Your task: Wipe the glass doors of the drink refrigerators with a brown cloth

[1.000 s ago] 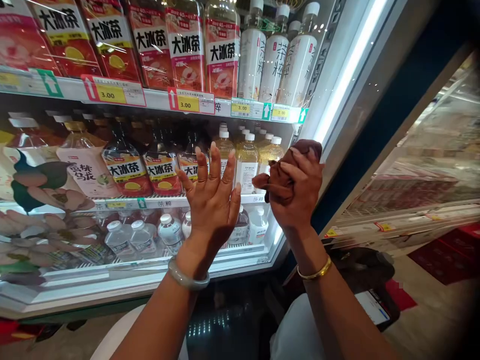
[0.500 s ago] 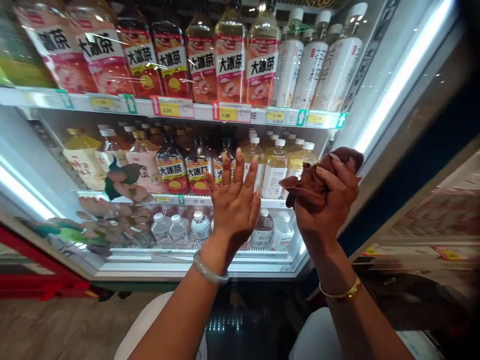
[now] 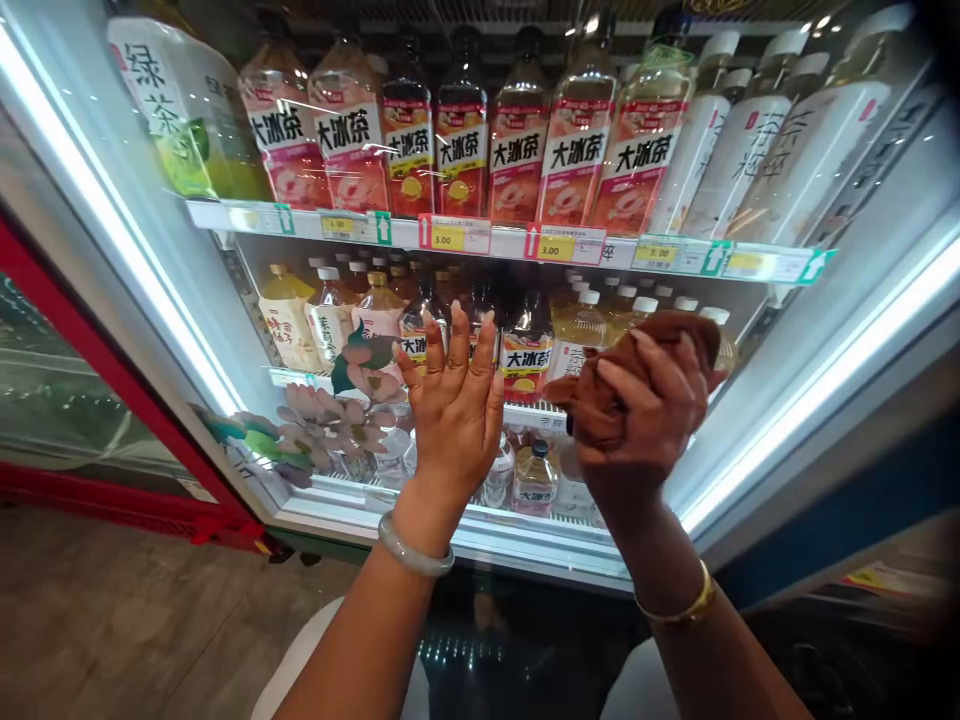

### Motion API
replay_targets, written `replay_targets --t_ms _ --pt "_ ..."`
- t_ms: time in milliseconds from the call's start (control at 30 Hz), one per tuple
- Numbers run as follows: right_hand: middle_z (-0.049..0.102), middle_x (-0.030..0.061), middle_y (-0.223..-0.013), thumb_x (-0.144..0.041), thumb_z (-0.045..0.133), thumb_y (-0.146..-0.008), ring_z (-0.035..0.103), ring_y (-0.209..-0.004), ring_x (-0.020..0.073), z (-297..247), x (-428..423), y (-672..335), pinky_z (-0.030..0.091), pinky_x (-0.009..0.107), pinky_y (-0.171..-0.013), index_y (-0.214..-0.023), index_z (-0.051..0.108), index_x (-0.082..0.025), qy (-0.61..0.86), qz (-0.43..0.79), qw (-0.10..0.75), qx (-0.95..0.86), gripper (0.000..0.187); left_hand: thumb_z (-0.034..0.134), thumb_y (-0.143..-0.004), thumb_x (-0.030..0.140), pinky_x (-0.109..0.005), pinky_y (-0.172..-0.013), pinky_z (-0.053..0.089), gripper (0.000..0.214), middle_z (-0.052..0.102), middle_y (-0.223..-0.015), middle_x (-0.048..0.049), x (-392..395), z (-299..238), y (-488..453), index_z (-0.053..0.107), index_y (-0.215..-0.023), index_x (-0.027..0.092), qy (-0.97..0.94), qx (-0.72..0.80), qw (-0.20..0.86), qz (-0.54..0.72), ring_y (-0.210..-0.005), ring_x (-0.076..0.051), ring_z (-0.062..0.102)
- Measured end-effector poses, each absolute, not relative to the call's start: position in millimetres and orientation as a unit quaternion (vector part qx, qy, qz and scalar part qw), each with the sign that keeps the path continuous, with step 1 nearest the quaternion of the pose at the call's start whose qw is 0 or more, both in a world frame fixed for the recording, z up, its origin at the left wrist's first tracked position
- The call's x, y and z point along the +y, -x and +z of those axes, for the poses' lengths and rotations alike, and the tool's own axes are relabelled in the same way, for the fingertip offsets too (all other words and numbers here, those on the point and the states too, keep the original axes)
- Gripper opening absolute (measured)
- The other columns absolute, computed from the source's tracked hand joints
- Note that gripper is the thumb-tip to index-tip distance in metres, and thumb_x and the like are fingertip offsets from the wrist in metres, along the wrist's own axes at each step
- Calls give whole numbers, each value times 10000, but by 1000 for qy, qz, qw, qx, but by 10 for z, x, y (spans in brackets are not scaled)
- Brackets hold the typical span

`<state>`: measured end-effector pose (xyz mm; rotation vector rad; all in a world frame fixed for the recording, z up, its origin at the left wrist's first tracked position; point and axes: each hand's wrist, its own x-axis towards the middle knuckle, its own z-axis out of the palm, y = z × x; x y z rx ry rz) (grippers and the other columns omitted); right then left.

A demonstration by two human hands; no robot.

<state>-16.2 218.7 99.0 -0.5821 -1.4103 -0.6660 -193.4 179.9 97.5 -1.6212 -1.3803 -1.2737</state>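
Note:
My left hand (image 3: 454,410) is raised with its fingers outstretched, its back facing me, in front of the fridge's glass door. Whether the palm touches the glass I cannot tell. Bunched in my right hand (image 3: 649,410) is a brown cloth (image 3: 611,390), its folds hanging out to the left of the fingers. Behind the hands, tea bottles (image 3: 526,350) with dark caps stand on the middle shelf, partly covered by my fingers. A flower decal (image 3: 330,420) sits on the glass left of my left hand.
Large tea bottles (image 3: 577,150) line the upper shelf above a strip of price tags (image 3: 551,245). Smaller bottles (image 3: 536,480) stand at the bottom. A lit door edge (image 3: 787,420) runs down the right. At left are a red-framed cabinet (image 3: 150,400) and the floor (image 3: 180,620).
The view has swung left, so the shelves appear farther right and more of the left cabinet shows. My left hand stays spread, and the right still grips the cloth.

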Motion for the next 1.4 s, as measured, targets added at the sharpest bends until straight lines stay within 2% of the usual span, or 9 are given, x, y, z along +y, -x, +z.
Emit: replay_targets --t_ms 100,233,300,467,700,900,1100,1267,1400 --pt "662 114 -1420 -328 678 -953 476 -1501 356 998 2127 408 323 655 -1272 -1216 689 -221 262 -282 669 -636 284 468 -1067 261 -546 -1340 -116 693 142 -1764 -40 1768 959 2049 163 -1687 314 611 -536 327 -482 -1662 -242 22" --pt "712 20 -1375 -255 642 -972 456 -1525 236 812 2032 754 153 580 -1357 -1234 685 -292 213 -275 599 -722 268 453 -1072 255 -518 -1346 -86 670 162 -1764 -58 1738 926 2202 187 -1686 296 612 -548 324 -470 -1664 -224 25" --pt "723 13 -1354 -272 659 -974 467 -1515 221 792 2027 796 154 561 -1361 -1218 688 -294 199 -271 589 -734 247 462 -1071 260 -510 -1347 -86 675 165 -1762 -60 1719 921 2283 185 -1686 294 607 -552 329 -467 -1664 -214 9" --pt "665 74 -1419 -312 722 -935 459 -1518 313 957 2057 785 352 607 -1275 -1196 682 -246 224 -250 675 -657 272 458 -1072 267 -531 -1348 -81 692 128 -1763 -37 1684 924 2406 144 -1686 327 602 -557 329 -468 -1661 -218 8" --pt "691 8 -1419 -171 645 -957 440 -1541 231 786 1982 1012 137 547 -1372 -1301 663 -321 204 -248 580 -749 376 422 -1076 261 -521 -1362 -34 667 158 -1755 -7 1630 908 2532 153 -1678 361 620 -538 329 -467 -1656 -227 73" --pt "603 73 -1509 -282 689 -949 444 -1528 359 984 2060 913 349 654 -1266 -1267 690 -276 225 -245 687 -646 318 462 -1072 273 -523 -1364 -30 676 152 -1757 -30 1609 1082 2695 171 -1680 327 617 -527 371 -452 -1659 -207 38" --pt "695 27 -1409 -131 575 -975 437 -1542 235 762 1937 1135 178 542 -1361 -1262 696 -279 180 -256 594 -741 345 415 -1087 356 -519 -1364 -36 643 130 -1769 -27 1645 1290 2757 179 -1683 318 624 -507 382 -456 -1662 -220 35" --pt "633 52 -1480 -194 599 -945 418 -1548 302 989 2005 1195 234 599 -1324 -1280 694 -303 190 -242 626 -717 365 430 -1082 396 -546 -1359 -22 646 138 -1769 -47 1588 1224 2962 199 -1680 317 616 -522 371 -459 -1664 -246 62" --pt "619 64 -1500 -177 580 -932 371 -1575 281 1172 1996 1505 137 598 -1348 -1298 674 -275 169 -257 617 -724 391 400 -1090 378 -561 -1357 -10 624 173 -1765 -56 1560 1149 3143 207 -1679 301 599 -534 363 -473 -1665 -243 61"
